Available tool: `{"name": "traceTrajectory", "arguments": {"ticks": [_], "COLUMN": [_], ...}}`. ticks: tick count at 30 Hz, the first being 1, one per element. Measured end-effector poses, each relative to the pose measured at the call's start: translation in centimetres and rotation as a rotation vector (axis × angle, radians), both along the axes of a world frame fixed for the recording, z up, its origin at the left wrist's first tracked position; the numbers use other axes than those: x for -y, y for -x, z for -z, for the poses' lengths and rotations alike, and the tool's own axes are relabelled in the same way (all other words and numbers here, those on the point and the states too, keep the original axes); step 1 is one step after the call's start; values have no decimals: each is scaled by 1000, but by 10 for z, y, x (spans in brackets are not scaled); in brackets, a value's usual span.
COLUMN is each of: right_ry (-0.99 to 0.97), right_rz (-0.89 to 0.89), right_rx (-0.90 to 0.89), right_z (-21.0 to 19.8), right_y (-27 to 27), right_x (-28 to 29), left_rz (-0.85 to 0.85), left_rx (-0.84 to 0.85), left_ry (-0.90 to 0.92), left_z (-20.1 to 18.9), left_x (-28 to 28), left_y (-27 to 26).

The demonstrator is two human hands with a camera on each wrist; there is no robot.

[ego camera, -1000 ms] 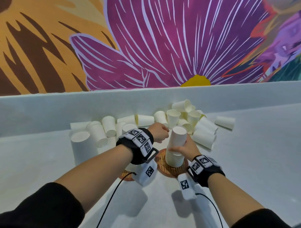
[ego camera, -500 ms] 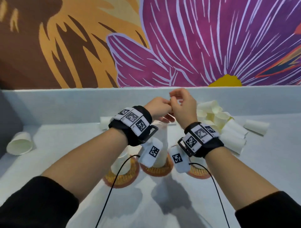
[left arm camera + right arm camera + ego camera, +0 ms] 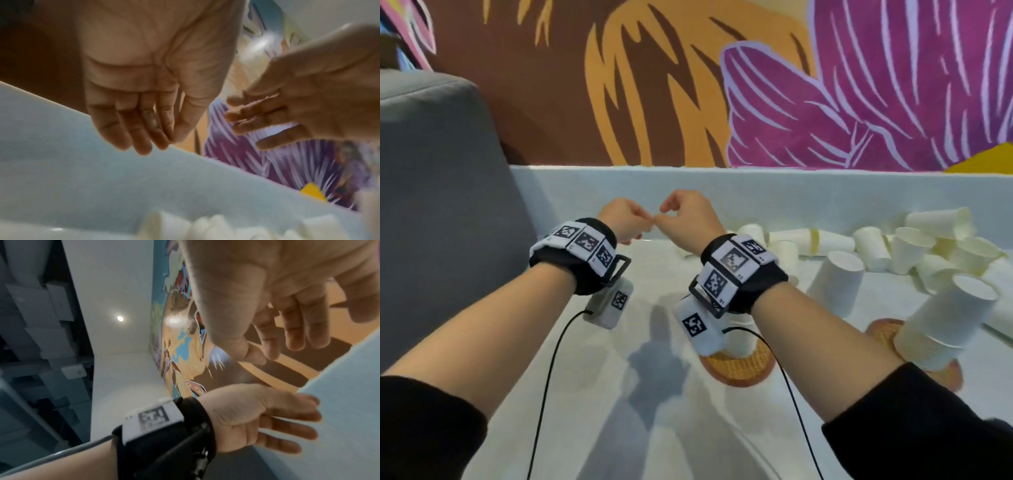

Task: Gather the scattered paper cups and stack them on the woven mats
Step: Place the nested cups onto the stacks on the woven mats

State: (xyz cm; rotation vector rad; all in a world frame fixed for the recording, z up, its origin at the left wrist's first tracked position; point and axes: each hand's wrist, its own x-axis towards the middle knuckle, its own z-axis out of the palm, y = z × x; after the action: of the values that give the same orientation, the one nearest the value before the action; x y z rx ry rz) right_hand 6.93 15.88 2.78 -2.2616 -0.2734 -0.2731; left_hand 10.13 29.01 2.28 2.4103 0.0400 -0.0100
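Note:
My left hand (image 3: 628, 222) and right hand (image 3: 683, 216) are raised above the table, fingertips nearly touching, fingers loosely curled and holding nothing. In the left wrist view the left hand (image 3: 141, 128) is bare, as is the right hand (image 3: 292, 324) in the right wrist view. A woven mat (image 3: 743, 368) below my right wrist carries a short cup stack (image 3: 741, 337), partly hidden by the wrist camera. A tall leaning stack (image 3: 945, 325) stands on a second mat (image 3: 881, 330) at the right. Loose white paper cups (image 3: 873, 245) lie along the back wall.
An upturned cup stack (image 3: 839, 286) stands between the two mats. A grey upholstered block (image 3: 434, 205) borders the table on the left. A low white wall (image 3: 791, 195) closes the back, under a painted mural. Two cables hang from my wrists.
My right hand has let go of the cup stack and both hands have risen and met in the air. The view has swung left, so the cups now sit at the right.

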Motion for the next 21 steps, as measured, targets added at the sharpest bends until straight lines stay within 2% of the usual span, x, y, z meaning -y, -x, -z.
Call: {"name": "traceTrajectory", "arguments": {"ticks": [6, 10, 17, 21], "right_ry": [208, 317, 546, 580], "right_rz": [17, 83, 184, 231], "right_rx": [-258, -364, -457, -441], "right_z": [41, 74, 105, 112], "right_y": [-31, -58, -100, -121], "right_x": [-44, -53, -48, -43], "left_rz": [-91, -62, 39, 123], "left_rx": [-77, -145, -195, -192], "left_ry": [-366, -607, -781, -832], "left_z": [61, 93, 117, 120], "left_x": [-94, -135, -156, -152], "left_y": [-41, -66, -97, -113]}}
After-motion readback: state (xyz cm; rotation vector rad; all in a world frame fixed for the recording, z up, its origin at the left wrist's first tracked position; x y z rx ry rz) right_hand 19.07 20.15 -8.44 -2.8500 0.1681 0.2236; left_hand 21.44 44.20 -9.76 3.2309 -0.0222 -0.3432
